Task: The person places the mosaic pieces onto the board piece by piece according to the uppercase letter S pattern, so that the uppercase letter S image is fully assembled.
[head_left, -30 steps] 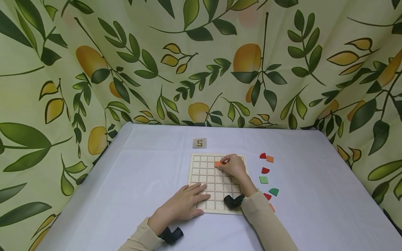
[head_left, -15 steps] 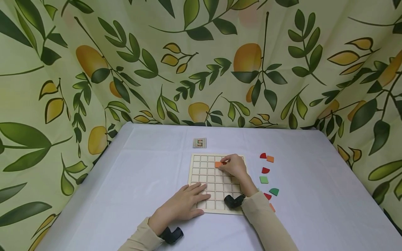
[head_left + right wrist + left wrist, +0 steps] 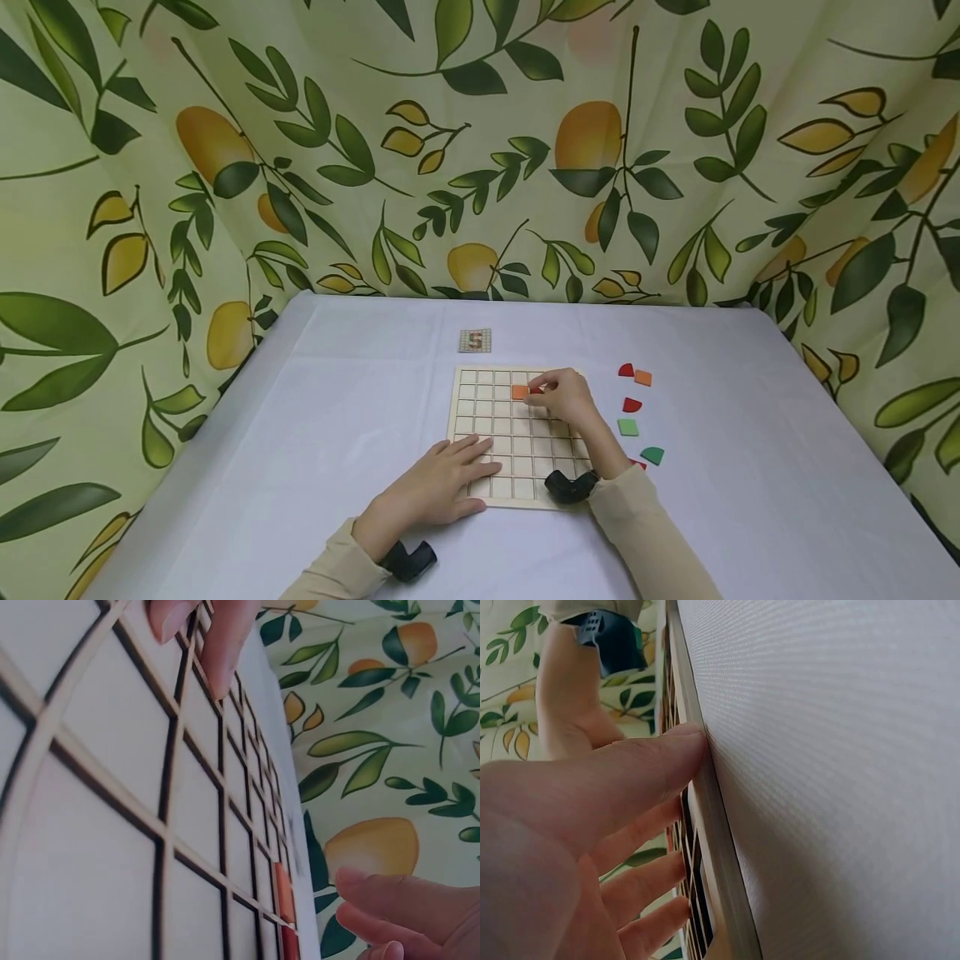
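A wooden grid board [image 3: 480, 417] lies on the white table. An orange square tile [image 3: 519, 392] sits in a cell in its second row. My right hand [image 3: 542, 389] pinches a small red piece [image 3: 536, 388] just right of that tile. The right wrist view shows the orange tile [image 3: 283, 891], the red piece [image 3: 289, 946] and my curled fingers [image 3: 390, 911] beside them. My left hand [image 3: 457, 475] lies flat with straight fingers on the board's lower left part. In the left wrist view its fingers [image 3: 652, 765] rest on the board's edge [image 3: 712, 825].
Loose pieces lie right of the board: a red quarter [image 3: 626, 370], an orange square [image 3: 642, 377], another red piece [image 3: 632, 405], a green square [image 3: 627, 427] and a green quarter [image 3: 652, 455]. A small pattern card [image 3: 475, 340] lies behind the board. Leaf-print curtains enclose the table.
My right forearm has swung slightly to the right and now covers the orange piece by the sleeve. The fingertips stay at the orange tile. The left hand has not moved.
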Available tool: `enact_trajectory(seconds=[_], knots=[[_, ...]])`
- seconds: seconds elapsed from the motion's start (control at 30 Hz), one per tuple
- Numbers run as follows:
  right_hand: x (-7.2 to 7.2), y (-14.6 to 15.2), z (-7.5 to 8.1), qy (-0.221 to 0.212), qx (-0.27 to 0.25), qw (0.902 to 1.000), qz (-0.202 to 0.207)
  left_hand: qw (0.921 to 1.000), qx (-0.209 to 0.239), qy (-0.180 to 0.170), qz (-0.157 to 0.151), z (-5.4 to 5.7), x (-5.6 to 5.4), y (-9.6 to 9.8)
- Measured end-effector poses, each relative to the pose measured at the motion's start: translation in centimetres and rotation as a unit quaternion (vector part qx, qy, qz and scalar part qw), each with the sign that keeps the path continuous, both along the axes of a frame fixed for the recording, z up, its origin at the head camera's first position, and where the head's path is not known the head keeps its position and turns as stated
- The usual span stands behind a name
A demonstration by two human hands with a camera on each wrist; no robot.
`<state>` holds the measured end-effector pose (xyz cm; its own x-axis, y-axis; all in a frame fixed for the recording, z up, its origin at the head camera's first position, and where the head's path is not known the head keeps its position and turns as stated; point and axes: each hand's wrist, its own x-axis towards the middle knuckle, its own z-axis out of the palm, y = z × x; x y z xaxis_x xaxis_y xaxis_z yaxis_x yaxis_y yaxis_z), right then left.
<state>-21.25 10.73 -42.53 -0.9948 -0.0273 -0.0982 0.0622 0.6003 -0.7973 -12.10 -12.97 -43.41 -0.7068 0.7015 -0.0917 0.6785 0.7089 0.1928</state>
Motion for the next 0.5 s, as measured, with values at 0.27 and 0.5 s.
enact_trajectory(seconds=[0.27,0.5], knots=[[1.1,1.5,0.9,0.018,-0.026,0.9987,0.039,1.0,0.002,0.001,-0.001,0.3,0.1,0.1],[2.2,2.8,1.2,0.01,-0.029,0.9983,0.05,1.0,0.002,-0.008,0.006,0.4,0.2,0.1]])
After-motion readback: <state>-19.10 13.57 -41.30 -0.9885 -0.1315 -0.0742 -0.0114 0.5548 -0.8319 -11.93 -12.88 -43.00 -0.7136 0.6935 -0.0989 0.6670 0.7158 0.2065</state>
